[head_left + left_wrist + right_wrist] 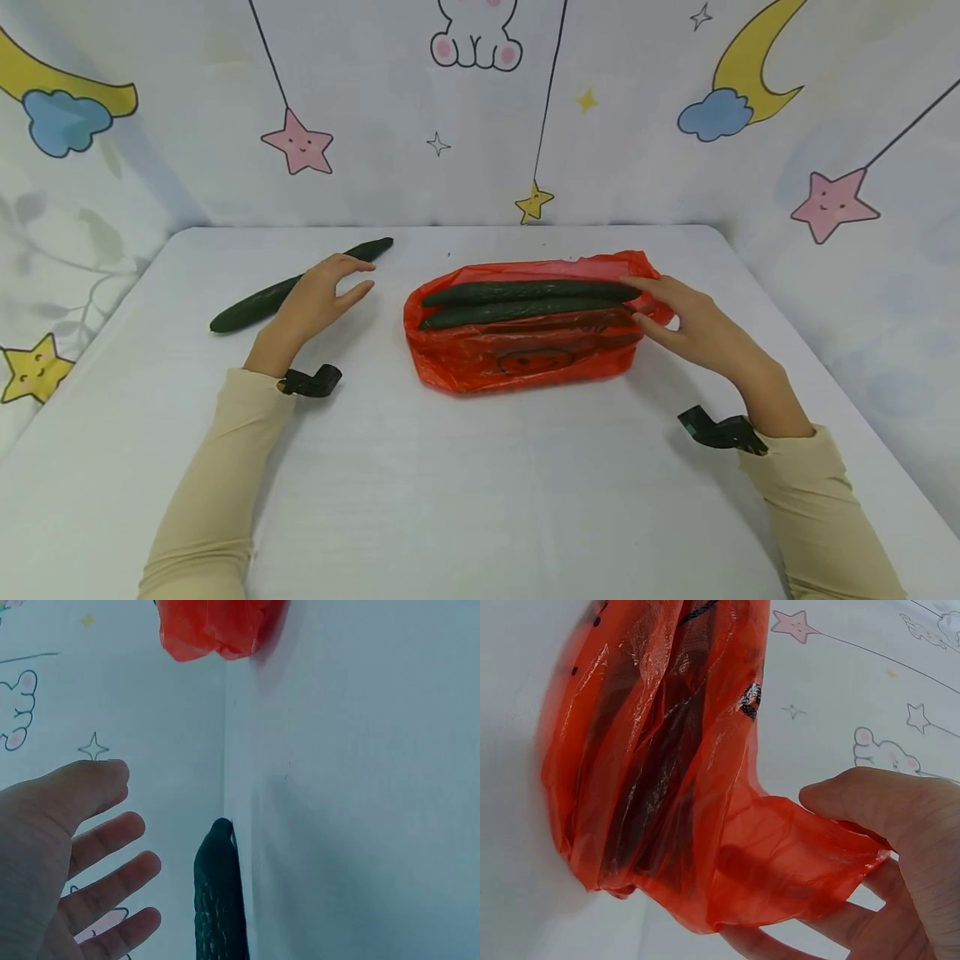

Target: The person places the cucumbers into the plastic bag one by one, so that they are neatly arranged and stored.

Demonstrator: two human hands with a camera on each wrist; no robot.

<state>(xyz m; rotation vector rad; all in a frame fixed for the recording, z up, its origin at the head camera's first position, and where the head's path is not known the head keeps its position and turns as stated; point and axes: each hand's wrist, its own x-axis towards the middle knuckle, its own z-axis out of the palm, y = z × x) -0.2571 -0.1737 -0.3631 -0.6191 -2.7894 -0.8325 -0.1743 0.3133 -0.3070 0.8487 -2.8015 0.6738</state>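
Note:
My left hand point(318, 296) hovers beside a lone dark green cucumber point(255, 308), fingers apart and nothing in them. From the left wrist, that cucumber point(219, 900) points upward past the fingertips of the hand point(67, 855). A red plastic bag point(525, 358) lies on its side, with two cucumbers point(528, 292) showing at its opening. At the bag's right end is my right hand point(701, 325), thumb and fingers spread around the plastic. The right wrist view shows a loose flap of the bag point(795, 855) between the thumb and fingers.
A white-covered table point(480, 492) lies under everything. Behind and at the sides hangs a pale cloth point(375, 92) printed with stars, moons and clouds. Each wrist carries a small black camera mount, such as the one on the left wrist point(313, 382).

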